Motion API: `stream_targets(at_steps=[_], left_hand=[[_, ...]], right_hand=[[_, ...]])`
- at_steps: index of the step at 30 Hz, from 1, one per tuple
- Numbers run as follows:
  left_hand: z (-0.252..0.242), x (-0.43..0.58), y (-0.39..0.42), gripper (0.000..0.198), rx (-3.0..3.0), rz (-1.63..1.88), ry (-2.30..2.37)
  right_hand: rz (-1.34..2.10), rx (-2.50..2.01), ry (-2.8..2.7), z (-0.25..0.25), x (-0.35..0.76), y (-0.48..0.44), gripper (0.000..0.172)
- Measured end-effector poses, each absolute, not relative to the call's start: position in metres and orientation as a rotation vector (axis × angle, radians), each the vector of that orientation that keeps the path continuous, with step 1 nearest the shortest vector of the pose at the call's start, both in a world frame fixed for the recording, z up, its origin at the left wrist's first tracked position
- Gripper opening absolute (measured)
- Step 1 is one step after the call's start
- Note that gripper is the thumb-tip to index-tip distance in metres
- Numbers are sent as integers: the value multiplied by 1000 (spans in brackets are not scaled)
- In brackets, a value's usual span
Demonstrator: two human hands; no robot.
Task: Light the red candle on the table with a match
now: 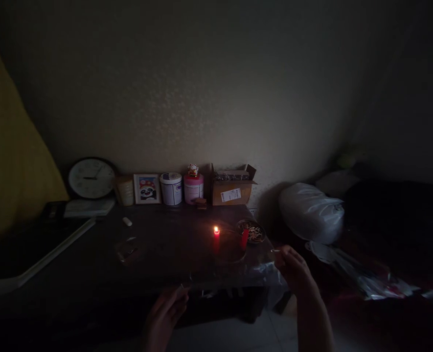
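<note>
On the dark table (157, 244) a red candle (216, 240) burns with a small flame. To its right leans or stands an unlit red candle (244, 239), beside a round dish (262, 238) full of thin sticks. My right hand (292, 264) is closed at the table's right corner, pinching a short pale stick (275, 251) that points left. My left hand (168, 308) is low at the table's front edge, fingers closed on a thin stick (182, 286); dim light hides its details.
Along the wall stand a clock (91, 178), a framed picture (148, 188), a white tin (171, 189), a pink tin (193, 189) with a figurine, and an open cardboard box (233, 192). White bags (309, 212) lie right of the table.
</note>
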State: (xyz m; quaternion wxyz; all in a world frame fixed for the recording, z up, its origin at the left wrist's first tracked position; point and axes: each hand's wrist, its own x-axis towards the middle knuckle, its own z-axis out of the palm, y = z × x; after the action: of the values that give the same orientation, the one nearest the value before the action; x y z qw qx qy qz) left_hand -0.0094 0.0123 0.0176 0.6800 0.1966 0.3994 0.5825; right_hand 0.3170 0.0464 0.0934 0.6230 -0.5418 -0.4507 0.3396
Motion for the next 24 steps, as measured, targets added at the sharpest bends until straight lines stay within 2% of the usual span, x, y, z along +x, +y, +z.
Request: stream_targets(at_steps=[5,11,16,24], left_hand=[[16,-8,13,30,457,1282,923],[10,-8,15,39,443,1284,894],[9,-8,16,33,416,1276,938],[3,-9,17,28,409,1239,948]], right_hand=[[414,-1554,-942,82,327,54,24],[445,-1301,-792,72,330,61,35],[376,-1389,-805,59,336,72,41],[320,-1585,-935,38,345,120,35]])
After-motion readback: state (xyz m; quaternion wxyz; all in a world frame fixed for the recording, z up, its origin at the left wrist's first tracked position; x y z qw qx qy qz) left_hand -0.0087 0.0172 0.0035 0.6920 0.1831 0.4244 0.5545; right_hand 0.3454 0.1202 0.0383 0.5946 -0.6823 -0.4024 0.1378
